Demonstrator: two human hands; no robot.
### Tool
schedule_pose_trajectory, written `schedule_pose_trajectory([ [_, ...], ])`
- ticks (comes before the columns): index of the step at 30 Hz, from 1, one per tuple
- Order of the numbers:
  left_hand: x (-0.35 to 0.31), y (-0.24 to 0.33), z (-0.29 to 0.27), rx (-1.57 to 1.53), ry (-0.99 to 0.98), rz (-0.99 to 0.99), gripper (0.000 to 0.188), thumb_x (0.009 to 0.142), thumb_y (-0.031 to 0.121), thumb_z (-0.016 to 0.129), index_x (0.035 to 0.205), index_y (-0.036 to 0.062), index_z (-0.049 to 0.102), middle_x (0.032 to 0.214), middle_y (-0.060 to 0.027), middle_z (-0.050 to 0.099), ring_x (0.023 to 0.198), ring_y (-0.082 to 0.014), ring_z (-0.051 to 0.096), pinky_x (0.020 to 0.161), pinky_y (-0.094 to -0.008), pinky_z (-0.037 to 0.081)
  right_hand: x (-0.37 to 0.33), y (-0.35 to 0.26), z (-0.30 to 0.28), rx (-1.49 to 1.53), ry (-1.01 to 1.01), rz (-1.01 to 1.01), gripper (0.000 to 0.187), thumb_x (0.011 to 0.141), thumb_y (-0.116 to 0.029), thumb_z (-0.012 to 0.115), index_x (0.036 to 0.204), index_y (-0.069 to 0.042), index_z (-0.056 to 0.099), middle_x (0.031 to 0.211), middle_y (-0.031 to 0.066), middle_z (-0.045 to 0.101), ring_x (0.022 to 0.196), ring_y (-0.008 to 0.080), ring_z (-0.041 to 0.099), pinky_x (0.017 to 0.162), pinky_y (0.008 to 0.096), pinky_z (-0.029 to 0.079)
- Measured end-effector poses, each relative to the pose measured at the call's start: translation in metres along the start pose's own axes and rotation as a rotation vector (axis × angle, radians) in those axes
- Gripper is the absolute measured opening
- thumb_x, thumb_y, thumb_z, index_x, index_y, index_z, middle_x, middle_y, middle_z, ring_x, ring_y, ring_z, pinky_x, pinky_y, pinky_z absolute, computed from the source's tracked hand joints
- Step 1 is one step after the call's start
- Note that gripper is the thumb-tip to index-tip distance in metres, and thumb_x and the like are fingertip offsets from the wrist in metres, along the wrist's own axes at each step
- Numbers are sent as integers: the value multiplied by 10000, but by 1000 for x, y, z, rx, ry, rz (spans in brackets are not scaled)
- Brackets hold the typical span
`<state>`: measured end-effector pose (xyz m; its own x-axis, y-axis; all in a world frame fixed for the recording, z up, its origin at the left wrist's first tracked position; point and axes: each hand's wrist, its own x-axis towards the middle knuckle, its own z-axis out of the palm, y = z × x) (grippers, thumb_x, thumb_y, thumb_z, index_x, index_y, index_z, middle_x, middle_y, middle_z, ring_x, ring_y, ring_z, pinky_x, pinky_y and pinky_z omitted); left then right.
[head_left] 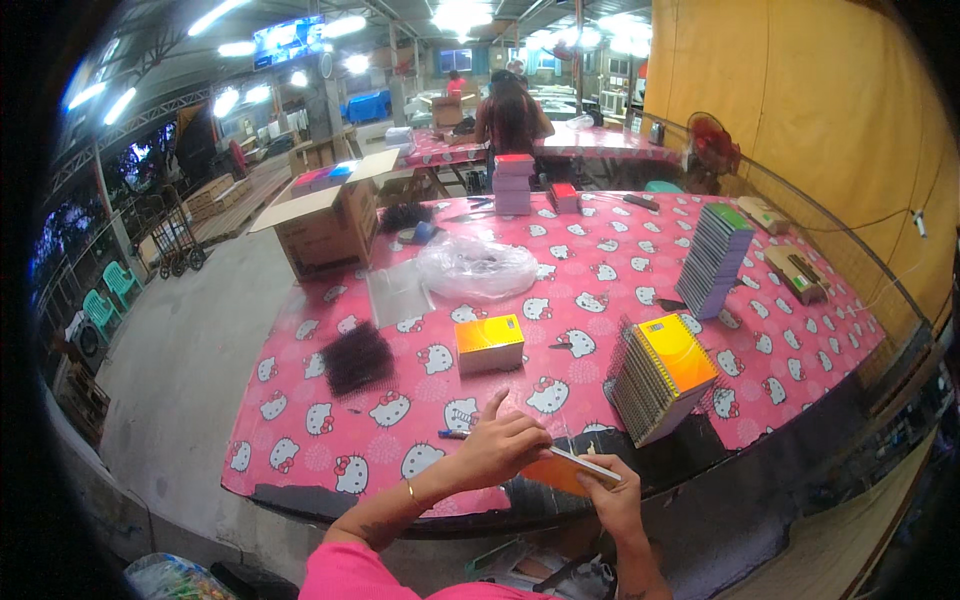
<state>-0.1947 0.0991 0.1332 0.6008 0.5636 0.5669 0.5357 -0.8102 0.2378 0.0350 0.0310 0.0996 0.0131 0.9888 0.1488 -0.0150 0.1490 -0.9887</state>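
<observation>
An orange-covered notebook [553,477] is held tilted just off the table's near edge. My right hand [614,494] grips its right end, thumb on the edge. At its left end my left hand [500,446] is closed over the upper corner, one finger raised. Beyond my left hand lies a short stack of yellow-orange notebooks [489,345]. To the right stands a taller stack of spiral-bound notebooks [668,380] with orange covers. Dark wire binding coils [357,361] lie in a pile at left. A blue pen-like tool [453,434] rests beside my left wrist.
Clear plastic bags [478,268] and an open cardboard box [325,232] occupy the table's far left. A tall green-topped notebook stack [714,262] stands right; purple-sided stacks [512,186] stand at the back. A person [508,115] works at another table beyond, near a red fan [711,142].
</observation>
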Motion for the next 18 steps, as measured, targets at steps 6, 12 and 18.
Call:
schedule_pose_trajectory([
  [6, -3, -3, 4, -78, -36, -27, 234, 881, 205, 750, 1083, 169, 639, 991, 22, 677, 964, -155, 676, 1164, -587, 234, 3, 8, -3, -5, -33, 19, 174, 893, 12, 724, 1064, -8, 704, 963, 9, 711, 900, 76, 640, 807, 235, 523],
  [12, -9, -2, 8, -119, -145, -106, 322, 935, 309, 683, 1181, 113, 613, 1043, -78, 669, 1002, -284, 671, 1064, -549, 395, 10, 41, -11, 86, -60, 37, 154, 882, -3, 745, 1036, 0, 730, 941, 25, 714, 899, 95, 644, 824, 258, 520],
  [18, -36, -19, 48, -105, -113, -73, 215, 917, 203, 679, 1091, 81, 648, 982, -96, 611, 904, -293, 647, 798, -425, 522, 14, 67, -29, -51, -143, -32, 533, 862, -142, 803, 1323, -8, 570, 1203, 114, 665, 1138, 187, 603, 984, 348, 474],
])
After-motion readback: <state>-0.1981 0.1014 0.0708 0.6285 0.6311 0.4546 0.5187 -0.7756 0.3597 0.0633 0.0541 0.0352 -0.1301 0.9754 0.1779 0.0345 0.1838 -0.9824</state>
